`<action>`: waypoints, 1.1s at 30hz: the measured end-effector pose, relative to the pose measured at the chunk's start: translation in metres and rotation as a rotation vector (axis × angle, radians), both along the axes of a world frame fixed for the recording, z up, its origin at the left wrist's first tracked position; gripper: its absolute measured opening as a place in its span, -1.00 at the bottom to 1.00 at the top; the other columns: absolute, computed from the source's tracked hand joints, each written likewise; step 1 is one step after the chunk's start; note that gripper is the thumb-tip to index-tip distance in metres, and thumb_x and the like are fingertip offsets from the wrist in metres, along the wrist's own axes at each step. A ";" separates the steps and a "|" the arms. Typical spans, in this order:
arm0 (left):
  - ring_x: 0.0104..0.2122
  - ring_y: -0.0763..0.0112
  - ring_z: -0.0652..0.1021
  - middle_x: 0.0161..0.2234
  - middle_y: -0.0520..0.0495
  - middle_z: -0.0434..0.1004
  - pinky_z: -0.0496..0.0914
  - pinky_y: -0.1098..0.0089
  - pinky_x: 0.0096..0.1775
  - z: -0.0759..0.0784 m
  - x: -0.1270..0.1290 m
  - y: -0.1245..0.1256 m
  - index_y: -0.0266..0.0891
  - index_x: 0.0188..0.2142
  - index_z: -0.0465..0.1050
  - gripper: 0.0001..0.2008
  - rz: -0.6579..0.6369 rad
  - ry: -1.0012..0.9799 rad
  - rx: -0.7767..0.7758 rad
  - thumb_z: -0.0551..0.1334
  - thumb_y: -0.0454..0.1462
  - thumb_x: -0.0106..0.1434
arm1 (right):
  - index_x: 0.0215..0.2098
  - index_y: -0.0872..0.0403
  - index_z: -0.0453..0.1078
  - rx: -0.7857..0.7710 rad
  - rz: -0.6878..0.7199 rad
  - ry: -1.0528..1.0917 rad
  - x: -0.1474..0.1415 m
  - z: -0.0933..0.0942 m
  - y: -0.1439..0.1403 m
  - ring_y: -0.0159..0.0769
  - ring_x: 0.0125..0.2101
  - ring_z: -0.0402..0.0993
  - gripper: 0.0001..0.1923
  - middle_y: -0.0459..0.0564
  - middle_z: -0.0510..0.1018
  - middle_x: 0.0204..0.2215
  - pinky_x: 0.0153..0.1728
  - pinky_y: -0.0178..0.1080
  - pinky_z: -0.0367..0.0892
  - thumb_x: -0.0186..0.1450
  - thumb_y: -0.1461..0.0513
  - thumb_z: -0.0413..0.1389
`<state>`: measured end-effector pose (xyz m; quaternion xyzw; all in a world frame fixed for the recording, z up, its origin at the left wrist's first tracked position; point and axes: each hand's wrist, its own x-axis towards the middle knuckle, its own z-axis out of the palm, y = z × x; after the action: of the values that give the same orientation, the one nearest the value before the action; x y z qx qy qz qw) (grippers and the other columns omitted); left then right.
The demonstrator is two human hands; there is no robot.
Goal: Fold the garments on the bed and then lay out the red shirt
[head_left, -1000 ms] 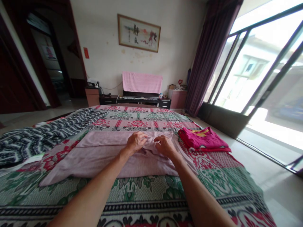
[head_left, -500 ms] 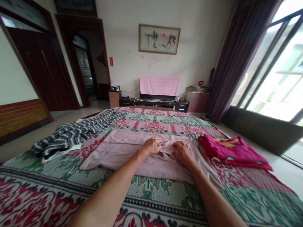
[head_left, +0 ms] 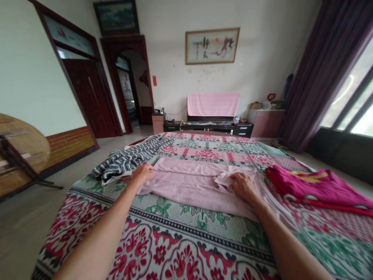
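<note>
A pale pink garment [head_left: 186, 186] lies spread lengthwise across the patterned bedspread, with a fold running along its far side. My left hand [head_left: 142, 174] is at its left end, fingers closed on the edge of the cloth. Toward the right end, my right hand [head_left: 244, 184] rests on the garment with its fingers stretched over a small bunched, turned-in part. Loose fabric trails off beneath my right forearm. Which kind of garment it is, I cannot tell.
A black-and-white striped garment [head_left: 128, 157] lies to the left on the bedspread [head_left: 180, 249]. On the right sits a folded magenta and red stack of clothes [head_left: 323, 186]. A round wooden tabletop [head_left: 23, 144] leans at far left. Beyond the bed stands a low black cabinet [head_left: 244, 129].
My left hand has moved left from the garment's middle to its left end. My right hand stays near the bunched part. The view has turned left, bringing the wooden tabletop into sight.
</note>
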<state>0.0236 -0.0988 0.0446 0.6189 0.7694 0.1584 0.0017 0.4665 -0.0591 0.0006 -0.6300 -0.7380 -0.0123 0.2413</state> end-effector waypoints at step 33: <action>-0.14 0.33 0.56 -0.15 -0.07 0.62 0.32 0.46 -0.15 -0.024 -0.025 0.001 -0.15 -0.14 0.56 -0.70 -0.020 -0.066 0.080 0.10 -0.20 0.25 | -0.42 0.08 0.28 0.136 0.579 0.046 -0.106 0.013 -0.027 -0.30 -0.37 0.35 -0.86 -0.01 0.41 -0.43 -0.28 -0.26 0.23 0.28 0.31 -0.05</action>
<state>-0.0018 -0.0974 0.0209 0.6207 0.7556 0.2091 0.0039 0.3605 -0.0859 0.0133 -0.3756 -0.8789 0.0219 0.2933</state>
